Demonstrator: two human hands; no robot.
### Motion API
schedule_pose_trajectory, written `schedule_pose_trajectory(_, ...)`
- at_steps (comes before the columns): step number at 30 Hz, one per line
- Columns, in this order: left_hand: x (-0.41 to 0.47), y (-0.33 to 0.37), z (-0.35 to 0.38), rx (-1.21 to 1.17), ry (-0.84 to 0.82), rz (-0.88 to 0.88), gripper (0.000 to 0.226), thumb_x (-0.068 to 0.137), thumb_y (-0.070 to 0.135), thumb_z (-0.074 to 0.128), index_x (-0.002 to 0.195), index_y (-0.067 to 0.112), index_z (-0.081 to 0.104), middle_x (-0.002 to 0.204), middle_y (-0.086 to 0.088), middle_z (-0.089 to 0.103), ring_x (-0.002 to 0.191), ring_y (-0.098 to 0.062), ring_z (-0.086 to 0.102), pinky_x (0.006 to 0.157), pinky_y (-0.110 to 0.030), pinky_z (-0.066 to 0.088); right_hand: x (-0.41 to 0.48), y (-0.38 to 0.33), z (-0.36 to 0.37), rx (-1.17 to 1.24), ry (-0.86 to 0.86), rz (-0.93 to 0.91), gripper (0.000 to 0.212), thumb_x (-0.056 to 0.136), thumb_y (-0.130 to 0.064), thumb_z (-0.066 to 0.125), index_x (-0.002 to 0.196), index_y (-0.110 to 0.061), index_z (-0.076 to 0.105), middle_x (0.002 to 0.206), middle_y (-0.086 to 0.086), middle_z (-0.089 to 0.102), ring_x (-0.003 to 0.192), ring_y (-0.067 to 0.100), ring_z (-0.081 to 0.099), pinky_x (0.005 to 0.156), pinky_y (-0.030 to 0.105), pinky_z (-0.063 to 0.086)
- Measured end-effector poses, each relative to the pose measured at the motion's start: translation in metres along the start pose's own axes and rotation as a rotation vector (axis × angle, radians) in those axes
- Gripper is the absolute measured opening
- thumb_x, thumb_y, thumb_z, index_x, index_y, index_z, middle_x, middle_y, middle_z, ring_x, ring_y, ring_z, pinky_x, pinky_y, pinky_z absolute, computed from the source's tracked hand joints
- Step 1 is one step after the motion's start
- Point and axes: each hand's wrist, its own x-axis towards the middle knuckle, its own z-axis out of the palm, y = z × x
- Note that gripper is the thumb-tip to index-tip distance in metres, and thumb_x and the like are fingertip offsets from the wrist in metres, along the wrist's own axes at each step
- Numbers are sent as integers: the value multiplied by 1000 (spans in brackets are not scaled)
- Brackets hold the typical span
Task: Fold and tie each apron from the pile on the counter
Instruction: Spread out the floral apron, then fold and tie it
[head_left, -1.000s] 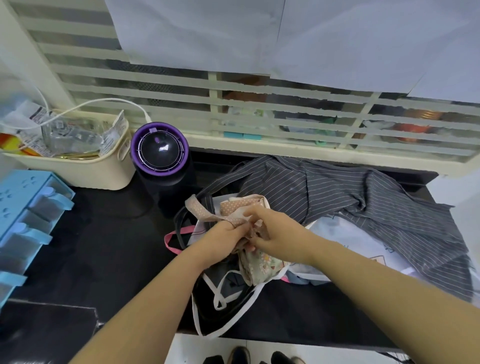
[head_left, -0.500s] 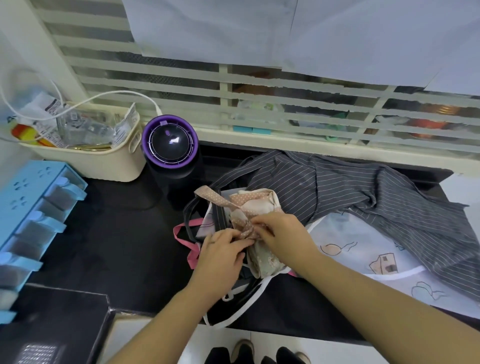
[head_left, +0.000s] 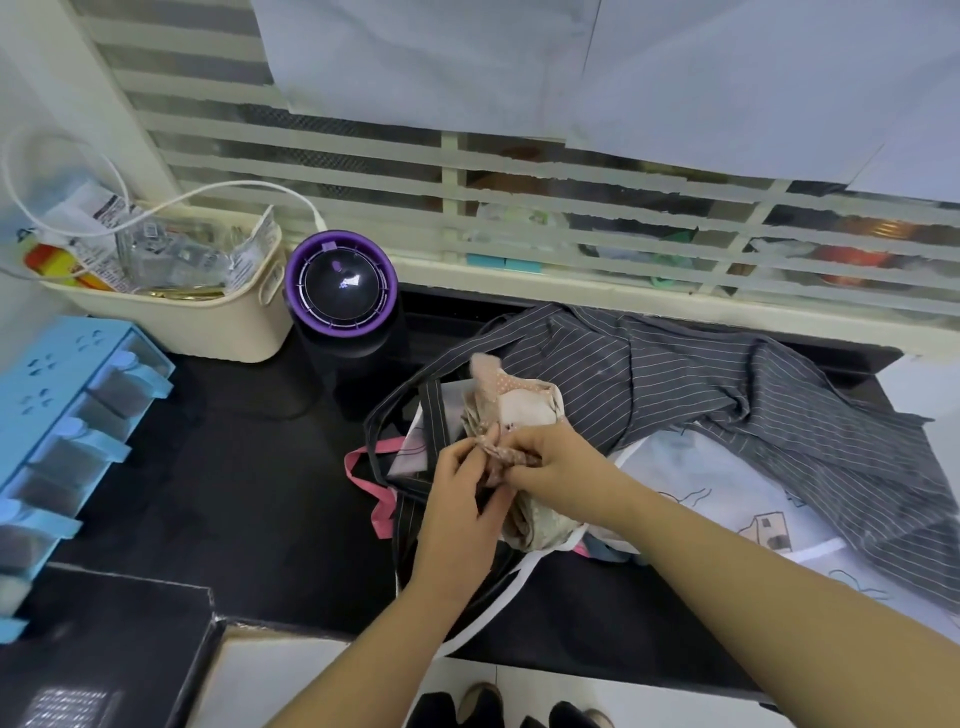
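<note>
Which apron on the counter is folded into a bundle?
The pink floral apron, pinched by the left hand and right hand; the grey pinstriped apron and white cartoon-print apron lie spread out.

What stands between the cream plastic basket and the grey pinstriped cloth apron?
A round black device with a purple rim, as the head view shows.

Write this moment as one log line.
left hand: pinches strap | right hand: pinches strap | folded apron: on pile

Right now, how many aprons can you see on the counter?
3 for sure: floral apron bundled in front, grey striped apron spread behind it, white cartoon apron at right. The pink strap and white strap hint more may hide underneath.
</note>
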Motion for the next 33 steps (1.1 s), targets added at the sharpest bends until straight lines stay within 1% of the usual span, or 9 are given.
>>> schedule_pose_trajectory(5, 8, -9, -7, 108, 17, 62, 17, 86, 22, 68, 103, 18, 67, 107, 10, 51, 98, 6, 51, 84, -7, 43, 3, 10, -7, 246, -38, 102, 10, 89, -9, 62, 95, -16, 59, 73, 6, 58, 61, 17, 44, 56, 26, 36)
schedule_pose_trajectory(10, 7, -17, -13, 259, 9, 146, 27, 90, 34, 59, 98, 10, 69, 104, 9, 47, 89, 0, 56, 80, -18, 51, 2, 5, -10, 97, 61, 13, 18, 88, -30, 65, 89, -12, 61, 78, 1, 69, 60, 18, 62, 63, 33, 52)
schedule_pose_trajectory(14, -1, -23, -17, 371, -8, 157, 51, 91, 51, 39, 92, 10, 69, 95, 7, 43, 82, -9, 51, 74, -25, 49, 6, 9, -16, -460, 166, -85, 45, 99, -39, 43, 63, -13, 47, 54, -1, 47, 48, 14, 42, 59, 40, 45)
schedule_pose_trajectory(19, -13, -33, -33, 410, -149, 18, 28, 99, 33, 42, 76, 27, 56, 83, 13, 47, 82, -10, 48, 76, -30, 42, 22, 23, -31, -924, 125, -143, 52, 102, -46, 24, 60, -20, 39, 55, -4, 40, 51, 9, 38, 50, 28, 36)
schedule_pose_trajectory(22, -11, -30, -41, 429, -268, -74, 34, 101, 33, 39, 68, 31, 45, 76, 8, 51, 72, -8, 50, 68, -31, 44, 32, 26, -37, -991, 111, -186, 54, 103, -46, 20, 66, -16, 47, 56, -5, 41, 53, 13, 42, 49, 27, 35)
schedule_pose_trajectory(25, -7, -32, -47, 503, -327, -129, 37, 102, 36, 36, 66, 31, 43, 67, 8, 50, 62, -7, 47, 60, -26, 37, 42, 28, -39, -1029, 117, -200, 59, 101, -48, 14, 70, -15, 52, 57, -5, 42, 56, 16, 48, 54, 29, 44)
schedule_pose_trajectory(27, -8, -33, -51, 513, -367, -141, 38, 103, 35, 35, 65, 33, 41, 63, 9, 47, 58, -5, 43, 57, -23, 33, 46, 31, -43, -1020, 146, -228, 80, 91, -59, -6, 77, -16, 60, 58, -6, 46, 59, 16, 55, 54, 29, 45)
schedule_pose_trajectory(30, -7, -34, -51, 523, -394, -151, 38, 103, 34, 34, 66, 32, 41, 62, 9, 46, 56, -5, 42, 56, -23, 32, 51, 40, -47, -1066, 155, -245, 123, 62, -66, -43, 95, -26, 68, 61, -9, 54, 62, 14, 59, 48, 25, 35)
schedule_pose_trajectory(33, -8, -38, -51, 497, -413, -198, 38, 103, 35, 34, 66, 30, 42, 61, 8, 46, 56, -6, 42, 55, -23, 32, 52, 44, -46, -1104, 153, -236, 129, 56, -65, -49, 94, -28, 68, 61, -10, 54, 63, 14, 59, 49, 25, 33)
